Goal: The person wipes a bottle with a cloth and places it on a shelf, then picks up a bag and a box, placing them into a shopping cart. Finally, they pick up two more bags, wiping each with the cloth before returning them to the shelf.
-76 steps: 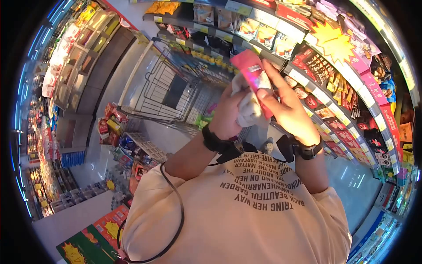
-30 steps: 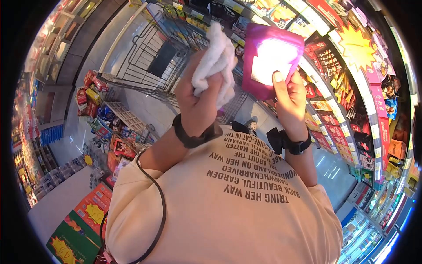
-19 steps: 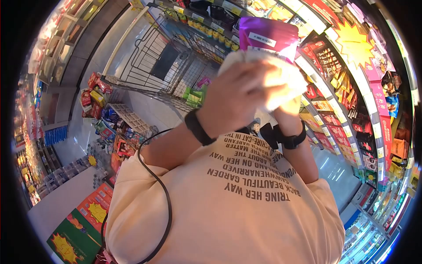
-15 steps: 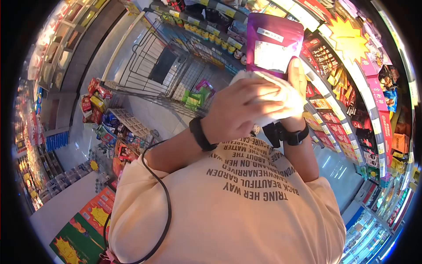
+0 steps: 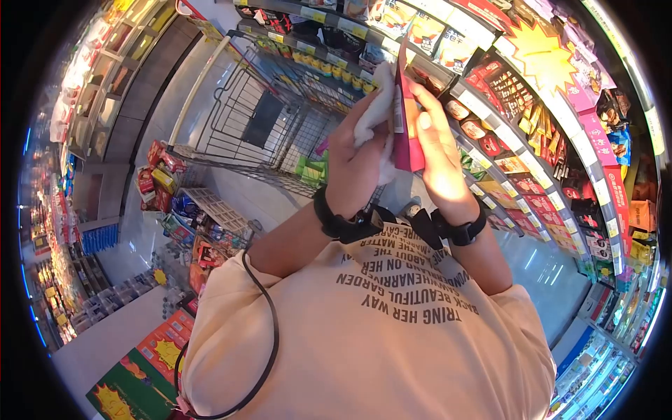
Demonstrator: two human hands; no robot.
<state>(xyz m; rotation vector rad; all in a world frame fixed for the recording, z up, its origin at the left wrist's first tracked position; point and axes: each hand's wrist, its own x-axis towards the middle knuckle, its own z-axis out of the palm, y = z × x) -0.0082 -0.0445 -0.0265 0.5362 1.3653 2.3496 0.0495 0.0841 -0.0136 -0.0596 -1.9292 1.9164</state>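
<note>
In the head view, a purple-pink pouch (image 5: 408, 136) stands upright almost edge-on between my two hands, above my chest. My left hand (image 5: 346, 157) is closed on a white cloth (image 5: 379, 105) and presses it against the pouch's left face. On the other side, my right hand (image 5: 441, 150) supports the pouch, its fingers along the right face and the thumb near the edge. Part of the white label shows on the left face; the cloth and fingers hide the rest.
A wire shopping cart (image 5: 245, 119) with green and purple packs (image 5: 311, 170) stands ahead to the left. Shelves of packaged snacks (image 5: 521, 168) curve along the right. Bagged goods (image 5: 159, 175) are piled at left, and a cable (image 5: 274, 336) hangs over my shirt.
The pouch has turned from showing its labelled face to nearly edge-on and come lower. My left hand and the cloth have shifted from its front to its left side.
</note>
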